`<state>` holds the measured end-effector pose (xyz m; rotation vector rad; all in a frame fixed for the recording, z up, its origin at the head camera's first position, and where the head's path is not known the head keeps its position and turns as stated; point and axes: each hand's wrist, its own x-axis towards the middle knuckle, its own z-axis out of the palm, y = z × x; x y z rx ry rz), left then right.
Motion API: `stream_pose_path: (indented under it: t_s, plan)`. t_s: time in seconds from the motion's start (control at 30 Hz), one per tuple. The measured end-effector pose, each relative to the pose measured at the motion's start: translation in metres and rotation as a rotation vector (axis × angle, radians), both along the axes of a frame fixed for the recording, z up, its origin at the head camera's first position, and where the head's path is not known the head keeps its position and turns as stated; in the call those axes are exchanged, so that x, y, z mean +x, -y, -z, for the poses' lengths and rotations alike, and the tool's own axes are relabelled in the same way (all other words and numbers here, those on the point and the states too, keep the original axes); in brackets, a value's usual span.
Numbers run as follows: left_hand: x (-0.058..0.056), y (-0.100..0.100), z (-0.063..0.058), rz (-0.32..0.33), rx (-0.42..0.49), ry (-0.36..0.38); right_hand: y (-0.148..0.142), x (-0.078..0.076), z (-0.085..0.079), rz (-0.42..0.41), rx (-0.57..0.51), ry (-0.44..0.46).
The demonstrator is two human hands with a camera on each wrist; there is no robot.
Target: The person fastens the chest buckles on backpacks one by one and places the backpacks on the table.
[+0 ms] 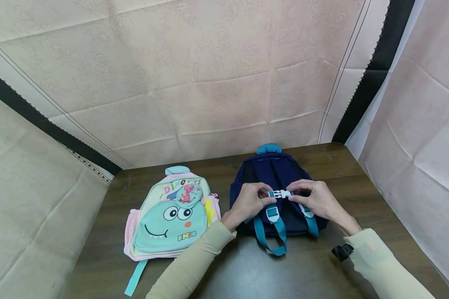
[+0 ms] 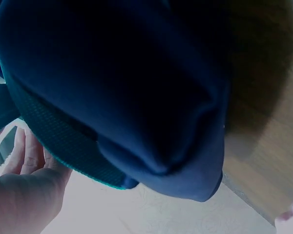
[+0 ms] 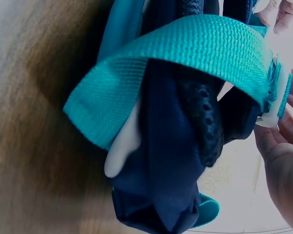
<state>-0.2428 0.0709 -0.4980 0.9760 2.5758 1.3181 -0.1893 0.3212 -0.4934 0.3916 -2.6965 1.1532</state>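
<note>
Surface (image 1: 247, 274): brown wood grain, navy backpack (image 1: 271, 176) by its far edge, towards the far right corner; dinosaur backpack (image 1: 171, 226) nearer the far left corner. Left hand (image 1: 248, 201) and right hand (image 1: 318, 199) pinch opposite ends of the white buckle (image 1: 280, 194), over the navy one. Teal strap (image 1: 281, 227) loops towards the near edge; best kept untwisted. Buckle: full seating hard to tell; keep halves level, any push straight, fingertips off the side prongs
</note>
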Motion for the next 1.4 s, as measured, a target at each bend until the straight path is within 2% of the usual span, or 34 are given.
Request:
stream_pose_path:
  t_s: [0.27,0.77,0.93,1.17,1.4]
  plan:
    - [-0.0016,-0.0032,0.0025,0.001,-0.001,-0.009,0.0009,-0.0010,-0.0020,-0.053,0.004,0.001]
    - [-0.0016,-0.0089,0.0010,0.003,-0.032,-0.002,0.0003,-0.0061,-0.0021,-0.118,0.082,0.105]
    - [-0.0016,-0.0094,0.0010,0.002,-0.036,0.012,-0.0011,-0.0059,-0.0023,-0.104,0.074,0.122]
    - [-0.0006,-0.0092,0.0008,-0.008,-0.041,0.026,-0.0026,-0.0057,-0.0029,-0.068,0.002,0.171]
    - [-0.0001,-0.0081,-0.0006,-0.015,-0.034,0.011,-0.0040,-0.0062,0.0003,-0.057,-0.037,0.186]
